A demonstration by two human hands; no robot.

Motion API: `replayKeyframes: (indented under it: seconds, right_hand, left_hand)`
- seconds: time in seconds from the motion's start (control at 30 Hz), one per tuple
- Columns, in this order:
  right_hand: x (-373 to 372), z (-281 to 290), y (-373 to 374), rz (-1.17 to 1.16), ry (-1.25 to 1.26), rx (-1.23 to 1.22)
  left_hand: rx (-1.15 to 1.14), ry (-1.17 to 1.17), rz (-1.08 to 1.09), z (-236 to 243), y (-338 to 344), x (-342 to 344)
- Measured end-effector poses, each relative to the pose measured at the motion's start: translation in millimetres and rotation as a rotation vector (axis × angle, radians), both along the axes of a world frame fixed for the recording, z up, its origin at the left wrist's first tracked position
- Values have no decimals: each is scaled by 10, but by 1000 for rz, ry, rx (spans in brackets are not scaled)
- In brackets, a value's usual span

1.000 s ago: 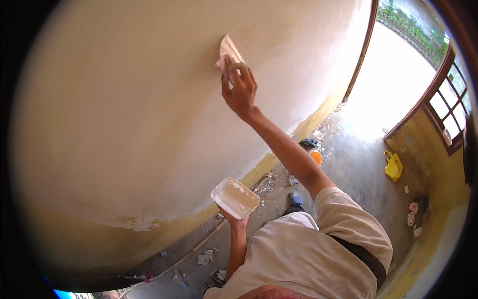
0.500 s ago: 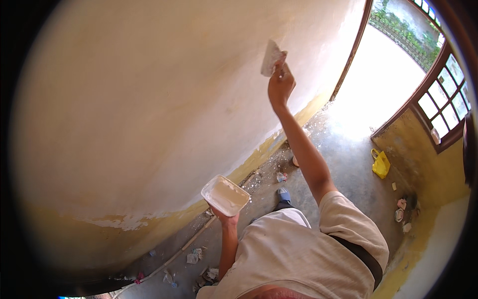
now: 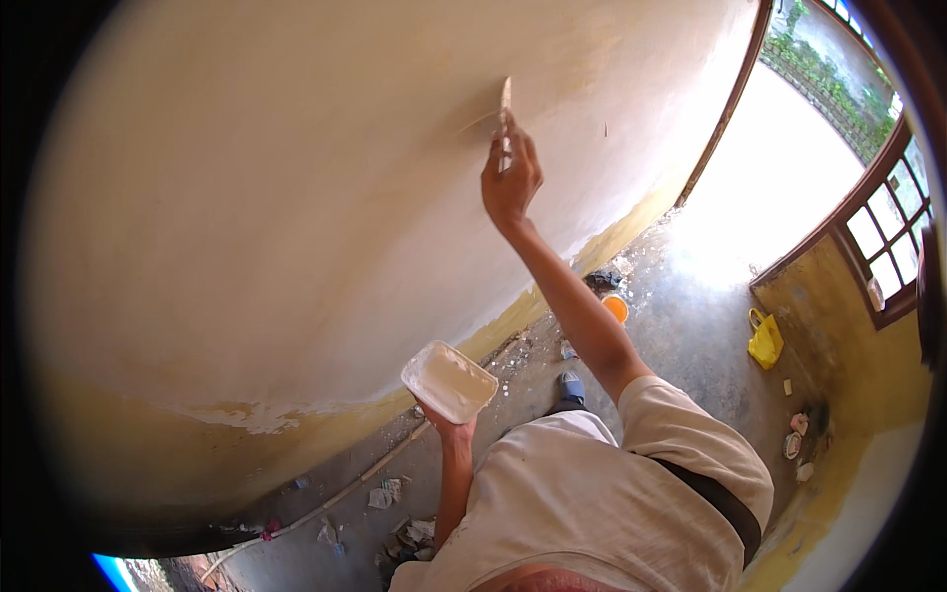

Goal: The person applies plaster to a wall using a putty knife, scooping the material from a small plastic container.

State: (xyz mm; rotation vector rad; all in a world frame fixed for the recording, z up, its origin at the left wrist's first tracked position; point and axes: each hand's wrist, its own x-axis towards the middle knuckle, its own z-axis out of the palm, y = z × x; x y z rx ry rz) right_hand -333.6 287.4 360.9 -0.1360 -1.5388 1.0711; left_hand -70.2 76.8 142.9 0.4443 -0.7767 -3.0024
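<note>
My right hand (image 3: 512, 185) is raised and closed around a putty knife (image 3: 506, 99), seen nearly edge-on with its blade up at the wall. Whitish filler covers much of the wall (image 3: 296, 197), over yellow paint that shows along the bottom. Lower down, my left hand (image 3: 449, 419) grips a white rectangular plastic tub (image 3: 451, 383) from beneath. Pale, creamy filler lies inside the tub, which tilts slightly. Most of the left fingers are hidden under it.
An orange-topped bucket (image 3: 616, 309) stands on the floor beyond my right forearm. A yellow bag (image 3: 764, 339) sits by the right wall. A long pole (image 3: 326, 506) and scattered rubbish (image 3: 387, 493) lie along the wall's foot. A bright doorway (image 3: 779, 168) opens at the far right.
My right hand has moved left, and the putty knife has turned from showing its broad face to nearly edge-on. The orange bucket has come into sight. My left hand holds the tub almost unmoved.
</note>
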Motion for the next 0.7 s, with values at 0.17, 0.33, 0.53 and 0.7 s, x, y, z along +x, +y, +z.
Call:
replayKeyframes:
  seconds: [0.17,0.33,0.53,0.7]
  right_hand:
    - [417,-110,-787,164,8,215]
    - [709,-108,-800,433,-116,-29]
    - [545,95,325,743,-245,-853]
    - [98,953,1099,323,-246,-495]
  left_hand:
    - [-4,-35,-23,19,-7,-16]
    - [-24,-48,-62,-6,-101,-18]
    - [53,-51,-110,-67,-134,-23]
    - [67,-10,-163,51,-143,-47]
